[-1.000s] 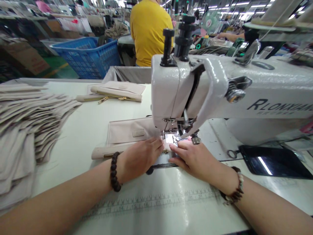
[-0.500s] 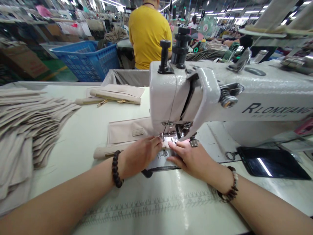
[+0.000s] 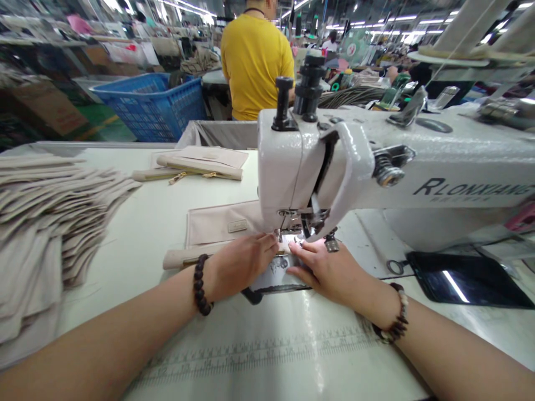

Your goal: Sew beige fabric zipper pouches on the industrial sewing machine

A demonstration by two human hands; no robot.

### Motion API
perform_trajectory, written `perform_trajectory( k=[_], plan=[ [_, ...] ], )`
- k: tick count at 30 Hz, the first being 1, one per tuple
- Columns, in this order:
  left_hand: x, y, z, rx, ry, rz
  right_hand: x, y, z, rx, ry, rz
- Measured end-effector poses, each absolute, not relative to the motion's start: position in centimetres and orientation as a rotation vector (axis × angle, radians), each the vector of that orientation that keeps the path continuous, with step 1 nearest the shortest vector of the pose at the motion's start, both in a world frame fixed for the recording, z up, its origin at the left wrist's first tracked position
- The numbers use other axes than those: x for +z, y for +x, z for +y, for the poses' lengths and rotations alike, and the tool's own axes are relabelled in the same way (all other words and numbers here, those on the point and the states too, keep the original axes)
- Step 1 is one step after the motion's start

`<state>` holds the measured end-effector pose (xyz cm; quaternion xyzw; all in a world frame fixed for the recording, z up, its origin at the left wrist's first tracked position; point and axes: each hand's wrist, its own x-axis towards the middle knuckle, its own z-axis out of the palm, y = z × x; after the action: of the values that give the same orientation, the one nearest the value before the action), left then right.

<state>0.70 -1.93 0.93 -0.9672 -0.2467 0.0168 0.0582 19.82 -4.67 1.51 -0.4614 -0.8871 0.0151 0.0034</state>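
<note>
A beige fabric piece (image 3: 213,227) with a small label and a zipper edge lies under the head of the white sewing machine (image 3: 317,161). My left hand (image 3: 242,262) is closed on its near edge, the bent fingertips beside the presser foot (image 3: 281,236). To the right of the needle area, my right hand (image 3: 326,267) rests with its fingertips at the end of the fabric. Its thumb is spread apart over the metal plate (image 3: 276,275). Both hands partly hide the fabric, and the machine head covers its right part.
Stacked beige fabric pieces (image 3: 83,211) spread across the left side. Zippered pieces (image 3: 204,164) lie at the back of the table. A dark tablet-like device (image 3: 468,278) sits at right. Beyond are a blue basket (image 3: 154,103) and a person in a yellow shirt (image 3: 257,61).
Both hands keep nearly the same place on the fabric. A metal lever in the machine head's slot looks shifted and blurred. The whole view has moved slightly.
</note>
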Motion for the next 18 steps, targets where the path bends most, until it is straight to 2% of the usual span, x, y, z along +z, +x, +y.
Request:
perform_trajectory(
  k=[13, 18],
  plan=[
    [1.3, 0.9, -1.6, 0.074, -2.963, -0.744, 1.4, 19.8, -4.6, 0.079, -1.464, -2.777],
    [1.5, 1.0, -3.1, 0.002, -2.808, -0.975, 0.6, 20.3, -5.3, 0.034, -1.364, -2.616]
  ],
)
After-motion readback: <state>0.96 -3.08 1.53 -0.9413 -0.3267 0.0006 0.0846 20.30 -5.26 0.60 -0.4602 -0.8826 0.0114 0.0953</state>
